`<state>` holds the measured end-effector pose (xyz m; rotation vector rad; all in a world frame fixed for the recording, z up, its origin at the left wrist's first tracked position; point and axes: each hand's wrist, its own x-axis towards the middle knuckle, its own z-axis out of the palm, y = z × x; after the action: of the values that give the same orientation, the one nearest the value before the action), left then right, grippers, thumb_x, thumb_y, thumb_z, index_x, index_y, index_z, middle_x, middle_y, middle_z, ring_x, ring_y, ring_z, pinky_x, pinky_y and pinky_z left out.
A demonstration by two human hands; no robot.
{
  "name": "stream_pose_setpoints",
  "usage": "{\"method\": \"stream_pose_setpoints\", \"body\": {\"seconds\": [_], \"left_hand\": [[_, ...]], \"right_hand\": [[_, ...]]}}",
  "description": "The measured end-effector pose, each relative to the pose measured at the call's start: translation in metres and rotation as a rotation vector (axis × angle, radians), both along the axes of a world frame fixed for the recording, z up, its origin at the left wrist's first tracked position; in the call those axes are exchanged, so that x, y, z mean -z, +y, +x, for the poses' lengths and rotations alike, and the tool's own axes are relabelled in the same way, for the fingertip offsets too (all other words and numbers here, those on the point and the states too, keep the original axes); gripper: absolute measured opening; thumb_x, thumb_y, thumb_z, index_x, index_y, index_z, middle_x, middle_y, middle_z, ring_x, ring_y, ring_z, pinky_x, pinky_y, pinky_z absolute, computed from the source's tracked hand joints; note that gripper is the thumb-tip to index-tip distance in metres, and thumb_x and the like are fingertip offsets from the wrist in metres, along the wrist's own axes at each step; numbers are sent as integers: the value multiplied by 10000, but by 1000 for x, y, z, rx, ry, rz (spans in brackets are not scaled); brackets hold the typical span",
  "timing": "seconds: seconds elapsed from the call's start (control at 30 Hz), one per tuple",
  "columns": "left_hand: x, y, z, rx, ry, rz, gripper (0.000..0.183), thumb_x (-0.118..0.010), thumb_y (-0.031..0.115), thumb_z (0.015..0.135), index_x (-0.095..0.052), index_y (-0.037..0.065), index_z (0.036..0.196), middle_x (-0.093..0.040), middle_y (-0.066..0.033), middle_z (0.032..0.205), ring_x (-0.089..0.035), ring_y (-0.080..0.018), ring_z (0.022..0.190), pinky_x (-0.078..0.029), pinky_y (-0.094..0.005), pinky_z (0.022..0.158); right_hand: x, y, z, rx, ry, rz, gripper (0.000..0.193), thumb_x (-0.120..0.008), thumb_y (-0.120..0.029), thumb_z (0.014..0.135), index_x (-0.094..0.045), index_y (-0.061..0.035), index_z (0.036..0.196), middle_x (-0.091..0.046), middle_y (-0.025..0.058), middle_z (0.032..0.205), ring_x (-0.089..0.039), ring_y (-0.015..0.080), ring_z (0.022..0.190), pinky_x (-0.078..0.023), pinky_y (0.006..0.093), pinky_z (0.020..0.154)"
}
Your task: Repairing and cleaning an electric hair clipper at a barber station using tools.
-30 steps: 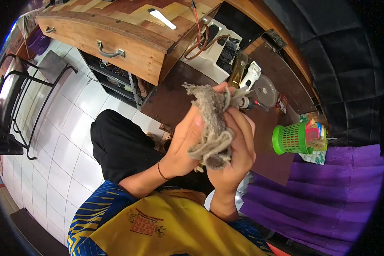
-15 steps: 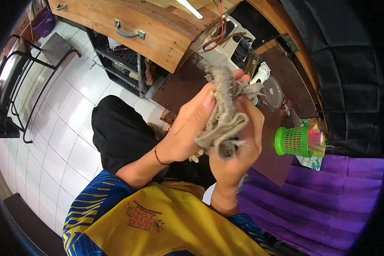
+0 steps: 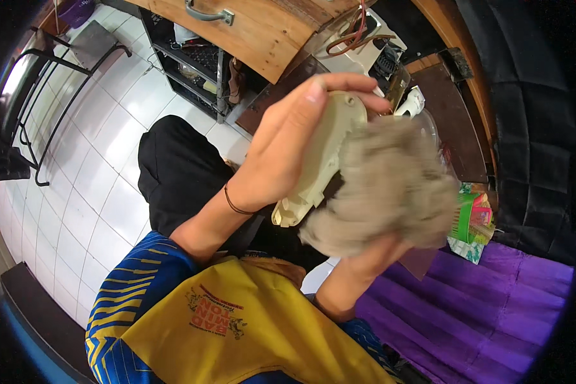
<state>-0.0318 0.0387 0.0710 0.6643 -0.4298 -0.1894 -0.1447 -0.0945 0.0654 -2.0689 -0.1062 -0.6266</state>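
Note:
A long cream plastic casing half (image 3: 323, 157), with its hollow side showing, is held in my left hand (image 3: 276, 147). The thumb lies along its edge and the fingers reach round its top end. My right hand (image 3: 379, 253) grips a shaggy grey-beige rag (image 3: 390, 185), smeared by motion, just right of the casing. The rag hides most of that hand's fingers. Whether the rag touches the casing, I cannot tell.
A green basket (image 3: 464, 221) with mixed items stands at the right, by purple fabric (image 3: 467, 307). Beyond my hands are a white appliance (image 3: 377, 41) with a reddish cord, a wooden drawer (image 3: 262, 35) and a black rack (image 3: 192, 61). My bent knee (image 3: 176, 166) is at left.
The rag was bunched between both hands, largely hiding what they held. Now it has moved right with my right hand and spread out, and the casing shows in my left.

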Motion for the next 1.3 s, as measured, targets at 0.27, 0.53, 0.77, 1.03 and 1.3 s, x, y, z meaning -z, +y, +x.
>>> {"method": "stream_pose_setpoints", "body": {"seconds": [0.27, 0.53, 0.77, 1.03, 1.3], "left_hand": [[19, -6, 12, 101, 81, -49, 562, -297, 422, 1086, -464, -28, 1380, -598, -187, 1292, -655, -253, 966, -555, -342, 807], [12, -18, -4, 37, 175, -15, 505, -340, 394, 1097, -523, -21, 1320, -634, -128, 1210, -636, -162, 1007, -527, -292, 891], [3, -10, -2, -80, 186, 21, 541, -313, 415, 1096, -551, -34, 1282, -649, -127, 1180, -637, -155, 894, -541, -277, 781], [5, -22, -9, -21, 245, 71, 543, -317, 431, 1090, -567, -11, 1281, -649, -96, 1127, -632, -134, 859, -537, -265, 700], [16, 0, 17, -224, 232, -94, 517, -315, 352, 1094, -550, -66, 1286, -652, -153, 1178, -658, -190, 898, -551, -291, 763]], "right_hand": [[3, -22, 2, 442, -372, 433, 417, -481, -255, 1012, -580, 69, 1253, -604, 272, 1228, -640, 386, 1086, -573, 492, 918], [3, 29, 17, -57, -37, -427, 1113, -651, -748, 792, -306, 19, 1522, -308, 276, 1557, -307, 459, 1421, -317, 525, 1140], [4, 21, 8, -200, -39, -461, 900, -666, -715, 808, -567, -23, 1373, -444, 266, 1469, -372, 475, 1384, -385, 526, 1112], [7, 17, 15, -238, 69, -408, 1070, -754, -625, 796, -343, 81, 1486, -324, 292, 1552, -434, 410, 1361, -336, 482, 1134], [23, 23, -2, -288, -63, -276, 917, -818, -354, 800, -352, 20, 1495, -339, 302, 1530, -308, 475, 1443, -305, 501, 1166]]}}
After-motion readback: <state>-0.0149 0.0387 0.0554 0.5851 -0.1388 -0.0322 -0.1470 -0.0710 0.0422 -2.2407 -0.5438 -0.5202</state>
